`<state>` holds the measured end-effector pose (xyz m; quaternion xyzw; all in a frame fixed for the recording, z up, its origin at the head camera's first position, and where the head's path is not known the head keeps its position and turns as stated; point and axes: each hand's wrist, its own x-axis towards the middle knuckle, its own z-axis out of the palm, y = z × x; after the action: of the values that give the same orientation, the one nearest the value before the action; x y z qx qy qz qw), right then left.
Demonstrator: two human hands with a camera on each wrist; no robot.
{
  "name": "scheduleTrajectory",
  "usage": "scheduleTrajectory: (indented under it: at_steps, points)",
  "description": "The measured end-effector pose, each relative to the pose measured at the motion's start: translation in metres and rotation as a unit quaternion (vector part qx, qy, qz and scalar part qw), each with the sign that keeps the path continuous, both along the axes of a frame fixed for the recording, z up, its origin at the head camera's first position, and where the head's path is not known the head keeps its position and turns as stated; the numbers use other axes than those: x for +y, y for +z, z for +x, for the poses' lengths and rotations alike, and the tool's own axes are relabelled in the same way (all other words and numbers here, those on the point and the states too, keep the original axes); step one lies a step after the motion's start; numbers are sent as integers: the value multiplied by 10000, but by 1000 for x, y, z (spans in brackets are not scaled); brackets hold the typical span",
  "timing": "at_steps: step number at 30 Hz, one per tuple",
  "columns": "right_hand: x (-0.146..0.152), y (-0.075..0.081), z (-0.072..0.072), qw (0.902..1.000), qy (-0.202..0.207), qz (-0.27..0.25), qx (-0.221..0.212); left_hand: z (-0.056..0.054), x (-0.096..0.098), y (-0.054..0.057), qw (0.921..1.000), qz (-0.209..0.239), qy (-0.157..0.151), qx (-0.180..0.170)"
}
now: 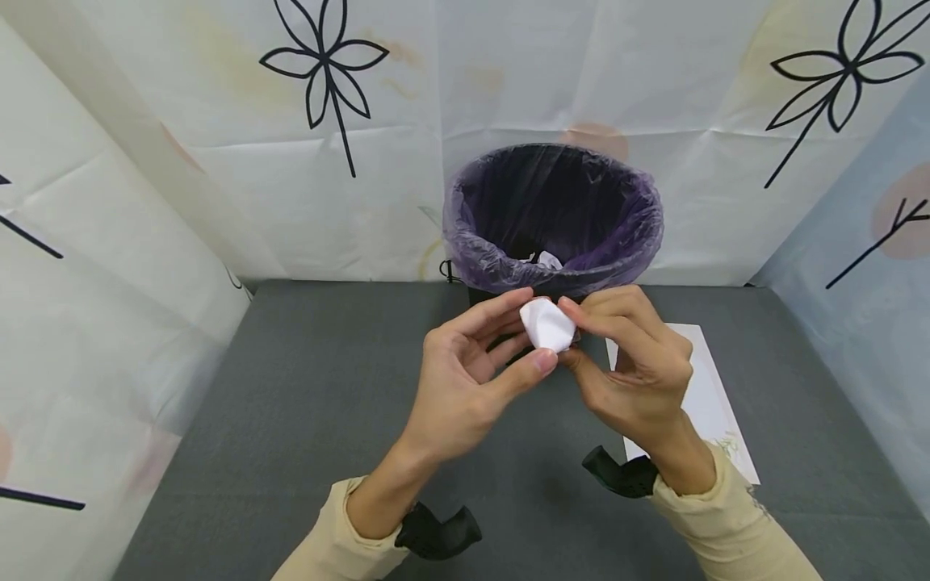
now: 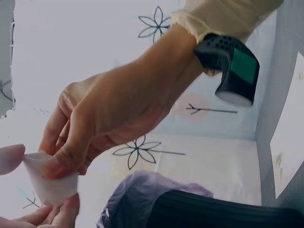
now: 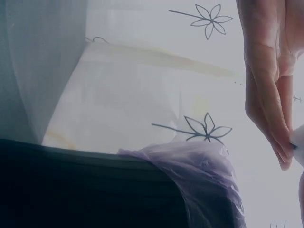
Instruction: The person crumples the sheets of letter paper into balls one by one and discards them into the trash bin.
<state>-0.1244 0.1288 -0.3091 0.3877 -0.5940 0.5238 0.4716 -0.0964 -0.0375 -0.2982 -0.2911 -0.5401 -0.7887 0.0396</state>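
Both hands meet over the dark table, in front of the bin, around a small white piece of folded paper (image 1: 547,325). My left hand (image 1: 468,383) pinches it from the left, thumb below and fingertips at its upper edge. The right hand (image 1: 639,363) pinches its right side between thumb and forefinger. In the left wrist view the paper (image 2: 52,187) looks cup-like, and the right thumb presses against it. Only a sliver of the paper (image 3: 298,142) enters the right wrist view, beside the left hand (image 3: 270,85). The paper's far side is hidden.
A black bin with a purple plastic liner (image 1: 465,266) stands at the table's back edge, with white scraps (image 1: 548,260) inside. Partly behind the right hand, a white sheet (image 1: 715,403) lies on the grey table (image 1: 305,420). Printed cloth walls (image 1: 218,202) enclose the space.
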Motion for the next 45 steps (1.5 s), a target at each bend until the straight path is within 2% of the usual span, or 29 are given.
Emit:
scheduleTrajectory:
  at_steps: [3, 7, 13, 17, 20, 23, 27, 31, 36, 40, 45]
  points:
    - [-2, -1, 0, 9996, 131, -251, 13, 1, 3, 0, 9999, 87, 128, -53]
    - [-5, -4, 0, 9982, 223, -554, 87, 2, 6, 1, 9997, 117, 228, 44]
    - [-8, -9, 1, 9957, 64, -899, 194, 3, 8, 2, 9994, 28, 347, 89]
    - [-8, -11, 1, 9949, -55, -998, 145, 5, 10, 4, 9989, -89, 446, 109]
    - [-7, -12, 0, 9958, 18, -916, 40, 5, 10, 5, 9983, -212, 541, 79]
    - [-4, -11, 0, 9955, 348, -848, -226, 5, 6, 6, 9976, -386, 534, 228]
    - [3, -8, 3, 9894, 952, -767, -778, -1, -2, 5, 9927, -733, 518, 807]
    - [9, -3, 7, 9790, 1384, -388, -1442, -8, -8, 5, 9817, -1060, 711, 1414]
    - [17, 5, 9, 9583, 1846, 64, -2179, -16, -13, 7, 9657, -1308, 935, 2038]
    - [21, 15, 7, 9486, 1988, 394, -2431, -23, -17, 14, 9548, -1522, 930, 2376]
    - [27, 38, 1, 9377, 1811, 605, -2903, -38, -23, 29, 9520, -1718, 612, 2457]
